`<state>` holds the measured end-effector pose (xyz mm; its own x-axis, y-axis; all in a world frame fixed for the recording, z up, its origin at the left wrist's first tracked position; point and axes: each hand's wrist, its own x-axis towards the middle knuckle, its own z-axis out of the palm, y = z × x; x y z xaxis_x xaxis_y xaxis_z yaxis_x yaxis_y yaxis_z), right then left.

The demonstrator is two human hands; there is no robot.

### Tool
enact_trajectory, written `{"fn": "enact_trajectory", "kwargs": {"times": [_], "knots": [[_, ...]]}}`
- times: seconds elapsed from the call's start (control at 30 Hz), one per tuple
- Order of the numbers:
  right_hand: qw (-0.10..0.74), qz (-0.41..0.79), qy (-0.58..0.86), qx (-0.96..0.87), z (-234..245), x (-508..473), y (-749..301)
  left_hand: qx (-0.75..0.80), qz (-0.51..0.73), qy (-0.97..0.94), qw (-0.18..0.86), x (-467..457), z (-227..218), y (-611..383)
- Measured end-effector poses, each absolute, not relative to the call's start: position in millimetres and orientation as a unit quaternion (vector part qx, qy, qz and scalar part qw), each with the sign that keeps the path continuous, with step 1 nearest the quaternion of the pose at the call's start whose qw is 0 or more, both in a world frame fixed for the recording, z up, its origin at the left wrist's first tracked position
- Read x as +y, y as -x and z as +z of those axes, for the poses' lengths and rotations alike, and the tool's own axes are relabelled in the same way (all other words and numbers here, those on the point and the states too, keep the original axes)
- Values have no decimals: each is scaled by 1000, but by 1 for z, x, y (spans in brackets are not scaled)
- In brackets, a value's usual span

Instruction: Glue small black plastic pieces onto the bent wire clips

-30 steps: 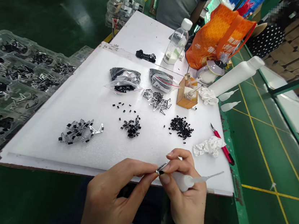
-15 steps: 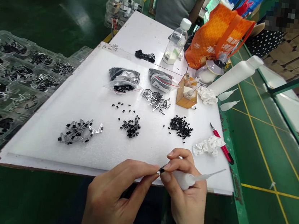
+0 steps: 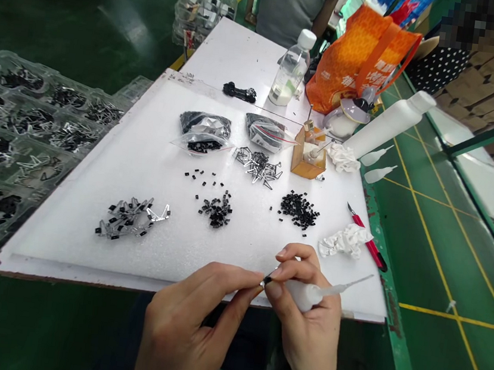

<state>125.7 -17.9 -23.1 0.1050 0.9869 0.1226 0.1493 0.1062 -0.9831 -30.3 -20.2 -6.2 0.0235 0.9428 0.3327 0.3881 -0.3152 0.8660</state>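
Low at the table's front edge, my left hand (image 3: pixel 195 316) and my right hand (image 3: pixel 308 324) meet fingertip to fingertip. Both pinch a tiny black-and-metal part (image 3: pixel 266 280), mostly covered by the fingers. A white squeeze bottle with a long thin nozzle (image 3: pixel 308 296) is also tucked in my right palm, nozzle toward the right. Beyond the hands lie a pile of small black pieces (image 3: pixel 298 209), a second such pile (image 3: pixel 217 210), and thin bent metal clips (image 3: pixel 258 166). At the left is a heap of metal clips with black ends (image 3: pixel 128 218).
A red craft knife (image 3: pixel 372 245) lies by crumpled tissue (image 3: pixel 344 241) at the right edge. Behind are a wooden block with small bottles (image 3: pixel 307 165), zip bags (image 3: pixel 204 129), a clear bottle (image 3: pixel 290 73) and an orange bag (image 3: pixel 356 60). Parts trays (image 3: pixel 25 122) flank the left.
Almost nothing differs. The nozzle of the squeeze bottle has tipped up slightly, and both hands keep their pinch in the same place.
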Motion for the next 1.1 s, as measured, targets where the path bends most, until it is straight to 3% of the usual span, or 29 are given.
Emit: {"fn": "enact_trajectory", "kwargs": {"times": [0.57, 0.63, 0.77, 0.87, 0.93, 1.1], "knots": [[551, 502, 506, -435, -32, -7, -136, 536, 487, -632, 277, -20, -7, 30], [572, 482, 518, -415, -29, 18, -149, 559, 484, -594, 317, -19, -4, 30], [629, 312, 562, -437, -19, 104, -184, 608, 459, -421, 493, -14, -2, 32], [516, 171, 623, -561, -14, 164, -204, 562, 446, -274, 640, -9, -5, 37], [456, 154, 626, -614, -12, 188, -208, 525, 441, -182, 705, -7, -7, 41], [428, 86, 631, -641, -8, 196, -206, 457, 425, -11, 781, -7, -6, 49]]}}
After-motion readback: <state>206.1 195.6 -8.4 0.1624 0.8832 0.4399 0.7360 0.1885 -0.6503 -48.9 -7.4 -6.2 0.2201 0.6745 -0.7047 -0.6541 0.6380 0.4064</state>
